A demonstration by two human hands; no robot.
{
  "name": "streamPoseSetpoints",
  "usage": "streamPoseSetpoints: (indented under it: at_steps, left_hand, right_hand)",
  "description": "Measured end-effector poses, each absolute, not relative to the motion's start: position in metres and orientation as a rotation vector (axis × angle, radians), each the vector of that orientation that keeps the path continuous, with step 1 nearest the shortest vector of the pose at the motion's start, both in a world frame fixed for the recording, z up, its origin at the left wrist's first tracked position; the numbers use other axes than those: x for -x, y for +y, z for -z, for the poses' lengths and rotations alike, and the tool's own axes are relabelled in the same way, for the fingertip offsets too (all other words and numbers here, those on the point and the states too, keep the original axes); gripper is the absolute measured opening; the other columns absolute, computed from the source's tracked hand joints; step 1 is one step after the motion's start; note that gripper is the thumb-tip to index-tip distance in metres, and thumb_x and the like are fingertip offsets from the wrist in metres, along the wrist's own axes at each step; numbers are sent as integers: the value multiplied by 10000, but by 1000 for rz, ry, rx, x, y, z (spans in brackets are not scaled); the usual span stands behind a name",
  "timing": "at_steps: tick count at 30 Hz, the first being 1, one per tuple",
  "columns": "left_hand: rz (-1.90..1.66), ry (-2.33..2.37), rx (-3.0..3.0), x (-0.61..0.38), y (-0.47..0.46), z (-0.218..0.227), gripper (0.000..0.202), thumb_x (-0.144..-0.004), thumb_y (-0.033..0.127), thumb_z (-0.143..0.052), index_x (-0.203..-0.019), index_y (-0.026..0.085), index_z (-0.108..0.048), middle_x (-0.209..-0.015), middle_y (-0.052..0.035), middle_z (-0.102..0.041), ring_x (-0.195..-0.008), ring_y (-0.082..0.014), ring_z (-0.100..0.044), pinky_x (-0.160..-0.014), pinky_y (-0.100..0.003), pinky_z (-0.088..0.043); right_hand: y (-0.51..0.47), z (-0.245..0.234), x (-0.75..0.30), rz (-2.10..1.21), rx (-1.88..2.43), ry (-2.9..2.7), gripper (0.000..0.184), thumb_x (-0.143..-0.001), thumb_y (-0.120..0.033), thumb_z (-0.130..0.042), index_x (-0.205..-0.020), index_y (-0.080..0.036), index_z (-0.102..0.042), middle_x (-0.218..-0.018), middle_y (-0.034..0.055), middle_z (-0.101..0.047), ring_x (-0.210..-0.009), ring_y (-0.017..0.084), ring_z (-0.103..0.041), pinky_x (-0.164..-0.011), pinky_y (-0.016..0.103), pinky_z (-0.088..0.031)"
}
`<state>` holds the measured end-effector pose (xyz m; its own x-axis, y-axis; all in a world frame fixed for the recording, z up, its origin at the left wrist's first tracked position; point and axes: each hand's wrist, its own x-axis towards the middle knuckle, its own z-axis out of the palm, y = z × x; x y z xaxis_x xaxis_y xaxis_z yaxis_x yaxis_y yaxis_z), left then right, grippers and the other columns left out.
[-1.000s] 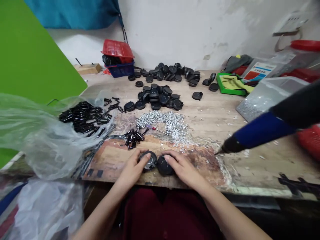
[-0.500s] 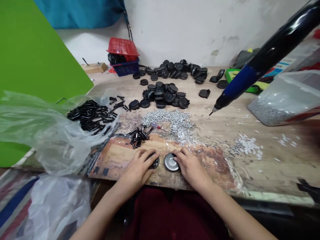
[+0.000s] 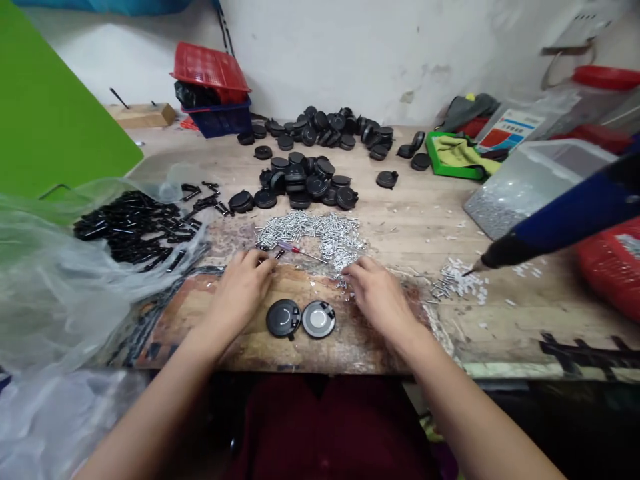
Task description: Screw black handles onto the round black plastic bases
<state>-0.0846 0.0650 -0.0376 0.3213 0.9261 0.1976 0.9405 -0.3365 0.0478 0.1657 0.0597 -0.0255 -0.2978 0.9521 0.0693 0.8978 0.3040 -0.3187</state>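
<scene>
Two round black parts lie side by side on the worn board near the table's front edge. The left disc (image 3: 283, 318) shows a dark face and the right disc (image 3: 319, 319) a grey centre. My left hand (image 3: 239, 291) reaches past them, fingers drawn together over a few small black pins (image 3: 267, 253). My right hand (image 3: 379, 295) is to the right of the discs, its fingertips curled down at the near edge of the pile of silver screws (image 3: 315, 233). What either hand pinches is hidden. A thin red-handled screwdriver (image 3: 295, 250) lies between the hands.
A blue and black power screwdriver (image 3: 565, 223) hangs in from the right, tip over scattered screws (image 3: 457, 283). Heaps of black discs (image 3: 300, 183) fill the middle and back. A plastic bag with black clips (image 3: 130, 227) is left. A clear screw tub (image 3: 530, 187) and red bin (image 3: 610, 267) are right.
Both hands have let go of the two discs and moved forward, the left to the black pins, the right to the screws. The hanging screwdriver has swung from high right back down.
</scene>
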Motion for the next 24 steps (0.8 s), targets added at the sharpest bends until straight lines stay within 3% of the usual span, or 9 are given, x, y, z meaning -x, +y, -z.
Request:
streamPoseSetpoints:
  at_steps: [5, 9, 16, 21, 24]
  left_hand:
    - [150, -1695, 2539, 87, 80, 51, 246, -892, 302, -477, -931, 171, -681, -917, -106, -605, -866, -273, -471, -791, -401, -438]
    - [220, -1728, 2593, 93, 82, 51, 205, -878, 301, -498, -903, 177, -659, -929, -89, -615, -889, -266, -480, -807, -394, -425]
    - [722, -1944, 2714, 105, 96, 47, 159, -815, 360, -567, -811, 205, -603, -901, -60, -642, -897, -243, -543, -831, -371, -417]
    - [941, -2120, 2590, 102, 102, 52, 201, -817, 398, -551, -873, 208, -586, -852, -55, -663, -802, -228, -601, -739, -351, -444]
    - [1160, -2192, 2479, 93, 101, 52, 211, -856, 404, -501, -932, 208, -523, -811, -33, -675, -745, -193, -629, -697, -317, -466]
  right_hand:
    - [74, 36, -165, -339, 1700, -2374, 190, -886, -174, -483, -866, -196, -671, -889, 66, -584, -780, 187, -527, -618, 277, -338]
    - [72, 45, -163, -356, 1647, -2415, 162, -877, -203, -521, -856, -217, -680, -906, 57, -585, -855, 199, -530, -656, 277, -352]
    - [78, 45, -162, -295, 1683, -2391, 175, -893, -207, -492, -900, -208, -667, -933, 64, -591, -897, 210, -531, -707, 285, -372]
    - [99, 39, -152, -232, 1750, -2338, 188, -899, -221, -468, -966, -204, -643, -977, 82, -587, -965, 229, -509, -738, 298, -374]
    - [112, 42, -146, -252, 1798, -2316, 176, -875, -192, -480, -912, -183, -652, -978, 98, -596, -948, 237, -514, -732, 307, -372]
